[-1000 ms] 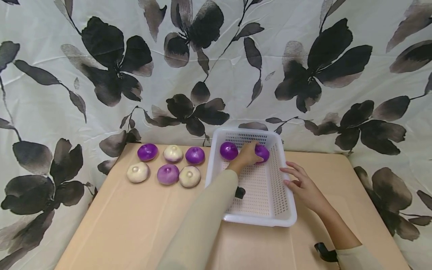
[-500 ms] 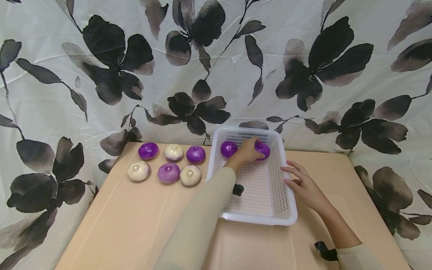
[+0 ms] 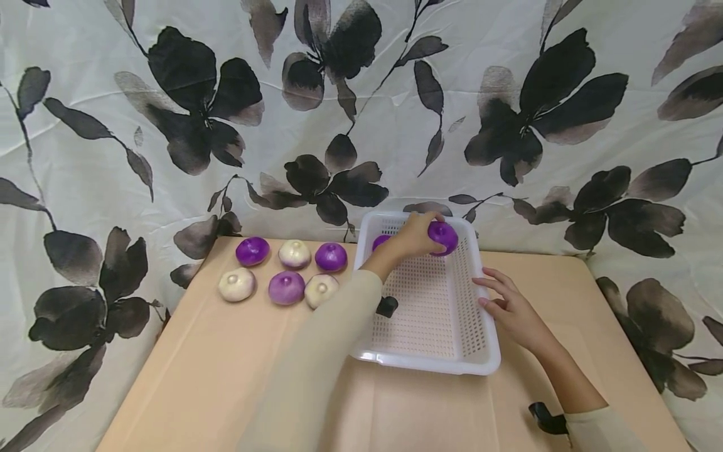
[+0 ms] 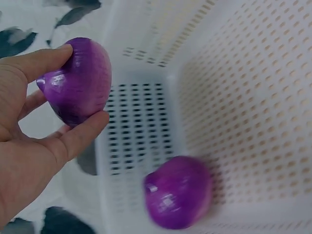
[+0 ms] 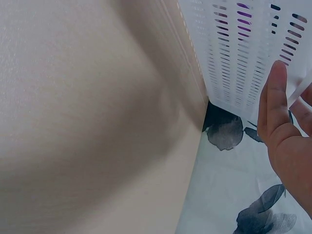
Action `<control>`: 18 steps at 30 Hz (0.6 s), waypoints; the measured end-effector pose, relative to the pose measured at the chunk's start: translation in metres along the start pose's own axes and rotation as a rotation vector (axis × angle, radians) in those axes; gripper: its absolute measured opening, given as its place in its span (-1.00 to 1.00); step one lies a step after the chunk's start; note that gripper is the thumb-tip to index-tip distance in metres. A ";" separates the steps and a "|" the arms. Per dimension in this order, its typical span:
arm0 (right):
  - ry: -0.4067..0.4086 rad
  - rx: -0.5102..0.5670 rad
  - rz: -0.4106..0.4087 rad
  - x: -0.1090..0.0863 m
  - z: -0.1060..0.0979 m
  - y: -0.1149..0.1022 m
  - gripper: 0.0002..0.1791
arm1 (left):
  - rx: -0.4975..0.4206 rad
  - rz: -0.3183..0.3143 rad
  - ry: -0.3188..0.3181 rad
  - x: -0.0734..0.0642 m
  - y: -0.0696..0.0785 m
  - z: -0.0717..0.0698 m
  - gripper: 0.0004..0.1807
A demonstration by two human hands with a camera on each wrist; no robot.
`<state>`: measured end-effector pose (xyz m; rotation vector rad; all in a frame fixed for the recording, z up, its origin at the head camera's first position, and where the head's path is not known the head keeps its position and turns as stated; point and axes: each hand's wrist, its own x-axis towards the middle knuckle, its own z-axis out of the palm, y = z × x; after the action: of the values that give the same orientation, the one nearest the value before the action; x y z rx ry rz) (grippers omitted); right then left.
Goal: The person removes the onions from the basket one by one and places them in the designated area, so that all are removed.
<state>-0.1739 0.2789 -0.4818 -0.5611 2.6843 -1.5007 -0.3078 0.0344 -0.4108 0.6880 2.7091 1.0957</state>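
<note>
My left hand (image 3: 417,237) grips a purple onion (image 3: 443,238) over the far end of a white plastic basket (image 3: 395,361). In the left wrist view the thumb is on one side of this onion and the fingertips are on the other. Below it, a second purple onion (image 4: 178,192) lies in the basket, mostly hidden behind my hand in the head view. My right hand (image 3: 516,317) holds the basket's right rim; in the right wrist view one finger (image 5: 278,83) lies along the slotted outer wall and the rim runs between the digits.
Left of the basket, several onions stand in two rows on the tan table (image 3: 429,414), among them a purple onion (image 3: 252,250) and a white onion (image 3: 237,284). A floral cloth (image 3: 395,125) hangs behind the table. My left sleeve (image 3: 316,364) crosses the basket's left rim.
My left hand has raised the purple onion slightly from the basket's far end, up and a little right in view. The right hand stays at the rim.
</note>
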 end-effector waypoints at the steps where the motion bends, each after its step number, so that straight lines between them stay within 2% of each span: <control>1: -0.002 0.002 0.002 0.000 0.000 0.000 -0.51 | 0.006 0.016 0.002 -0.002 0.002 -0.005 -0.27; 7: -0.010 -0.008 0.029 0.001 -0.002 0.001 -0.50 | 0.032 0.110 0.008 -0.016 0.012 -0.031 -0.26; 11: -0.011 -0.016 0.040 0.001 -0.002 0.003 -0.50 | 0.051 0.136 0.006 -0.028 0.015 -0.048 -0.27; 18: -0.014 0.004 0.023 0.001 -0.002 0.003 -0.50 | 0.108 0.191 0.026 -0.061 0.018 -0.076 -0.25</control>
<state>-0.1763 0.2820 -0.4830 -0.5364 2.6666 -1.4906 -0.2691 -0.0295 -0.3458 0.9743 2.7885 1.0082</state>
